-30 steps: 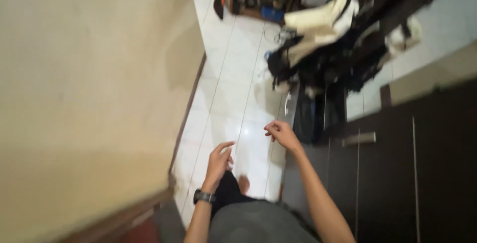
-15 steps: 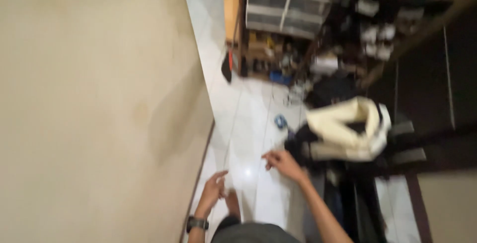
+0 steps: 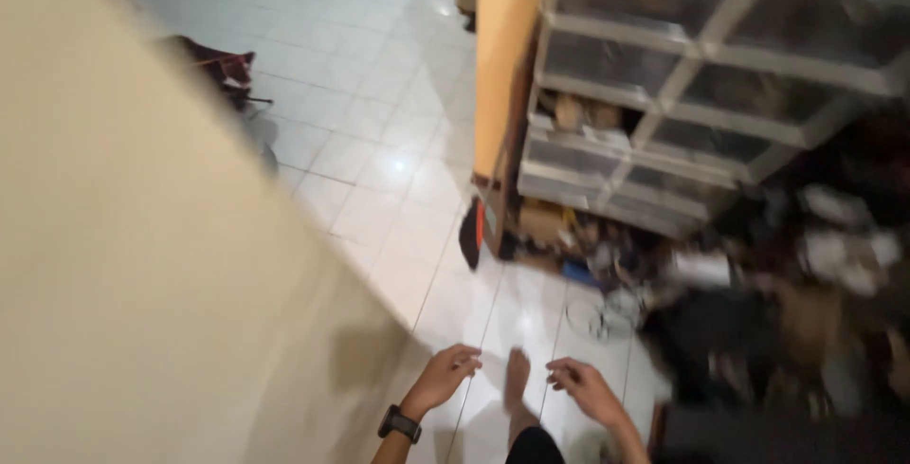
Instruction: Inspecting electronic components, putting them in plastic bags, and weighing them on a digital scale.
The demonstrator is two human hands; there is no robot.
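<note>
Left hand: left hand (image 3: 444, 379) hangs low over the floor (image 3: 379, 132), fingers loosely curled, grasping nothing; a dark watch (image 3: 399, 423) sits on its wrist.
Right hand: right hand (image 3: 585, 387) is out beside it, fingers half bent and empty.
Foot: a bare foot (image 3: 516, 381) shows between the hands, on the tile.
Nearest thing: a dark heap (image 3: 720, 336) lies just right of the right hand, not touched; too blurred to name.
Handling: it looks like soft, limp cloth, likely light; I'd gather a bunch from the top.
Drawers: a clear drawer unit (image 3: 701, 94) with pale frames stands ahead.
Panel: an orange panel (image 3: 507, 56) rises on its left.
Packages: small pale boxes (image 3: 701, 268) sit in the clutter; no labels readable.
Wall: a beige wall (image 3: 142, 284) fills the left.
</note>
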